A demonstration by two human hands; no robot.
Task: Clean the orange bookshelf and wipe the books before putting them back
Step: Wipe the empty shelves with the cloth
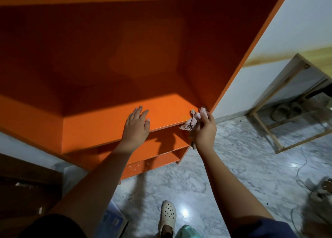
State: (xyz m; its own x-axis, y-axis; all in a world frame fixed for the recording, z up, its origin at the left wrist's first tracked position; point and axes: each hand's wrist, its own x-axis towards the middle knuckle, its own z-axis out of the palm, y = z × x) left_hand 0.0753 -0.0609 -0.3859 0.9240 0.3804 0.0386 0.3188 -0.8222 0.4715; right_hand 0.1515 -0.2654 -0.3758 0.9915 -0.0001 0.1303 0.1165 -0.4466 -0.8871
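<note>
While the left hand (136,124) is laid flat with straight fingers on a board of the orange bookshelf (100,130), a crumpled pink cloth (193,120) is gripped in the curled fingers of the right hand (205,130) at the board's front right corner, against the side panel. 1 pale clog (168,214) is seen on the marble floor (233,157).
</note>
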